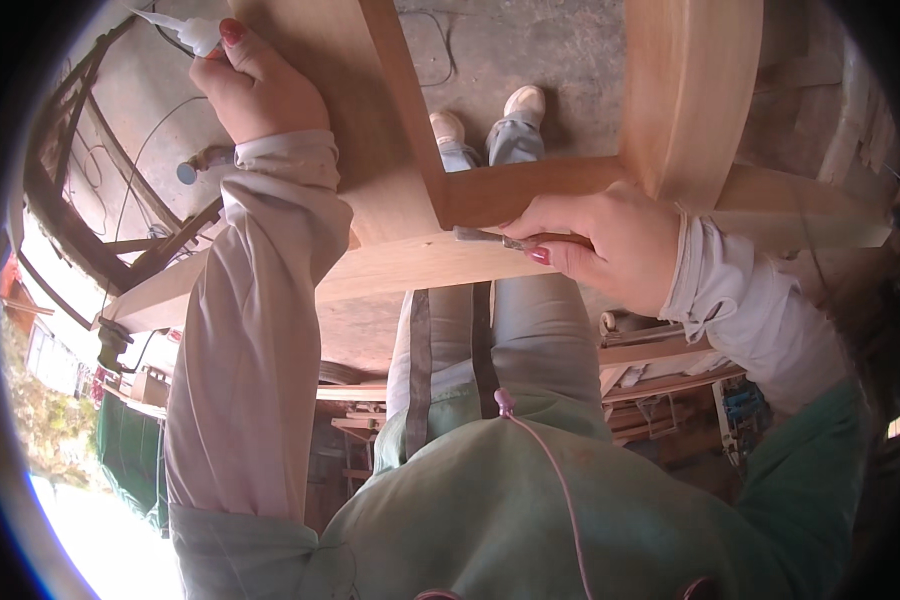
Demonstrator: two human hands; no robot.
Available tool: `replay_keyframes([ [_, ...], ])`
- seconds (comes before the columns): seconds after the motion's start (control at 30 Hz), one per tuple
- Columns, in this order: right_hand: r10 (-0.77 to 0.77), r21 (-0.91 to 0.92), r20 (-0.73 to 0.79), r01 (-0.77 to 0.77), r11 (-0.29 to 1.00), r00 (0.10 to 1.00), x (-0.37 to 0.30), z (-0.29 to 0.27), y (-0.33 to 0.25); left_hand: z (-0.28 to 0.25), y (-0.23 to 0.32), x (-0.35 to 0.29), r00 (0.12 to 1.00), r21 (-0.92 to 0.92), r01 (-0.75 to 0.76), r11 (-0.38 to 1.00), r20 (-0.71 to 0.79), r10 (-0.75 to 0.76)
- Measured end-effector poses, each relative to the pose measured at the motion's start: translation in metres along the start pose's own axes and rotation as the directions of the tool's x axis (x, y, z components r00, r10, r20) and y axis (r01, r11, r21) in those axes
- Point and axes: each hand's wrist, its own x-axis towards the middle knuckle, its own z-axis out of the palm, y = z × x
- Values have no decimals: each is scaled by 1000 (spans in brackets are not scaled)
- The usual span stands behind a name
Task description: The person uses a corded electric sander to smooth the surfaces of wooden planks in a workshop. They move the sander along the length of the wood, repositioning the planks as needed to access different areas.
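A wooden frame [370,262] of pale, smooth beams spans the view in front of me. My left hand [262,88] is closed around a small glue bottle with a white pointed nozzle [202,36], held over the upper left of the frame; most of the bottle is hidden by the fingers. In my right hand [620,240] a small flat brush [478,236] is pinched between thumb and fingers. Its grey bristles point left, close to the joint where an upright board [395,110] meets the cross beam. I cannot tell whether the bristles touch the wood.
A thick curved wooden post [692,100] rises at the right of the frame. Dark bent frames [80,160] stand at the left with a thin cable. Stacked timber [660,375] lies behind my legs. My shoes [525,104] stand on the concrete floor [570,60].
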Motion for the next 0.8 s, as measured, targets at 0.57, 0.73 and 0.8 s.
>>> replay_keyframes([
  [0.57, 334, 849, 169, -309, 428, 927, -9, 13, 11, -2, -4, 2, 1000, 3, -1, 1000, -16, 1],
  [0.73, 16, 286, -103, 15, 958, 995, -7, 18, 22, -2, -3, 3, 1000, -2, 15, 1000, -14, -15],
  [0.8, 58, 182, -31, -51, 982, 998, -10, 2, 12, -1, -5, 3, 999, 25, -20, 999, -35, 21],
])
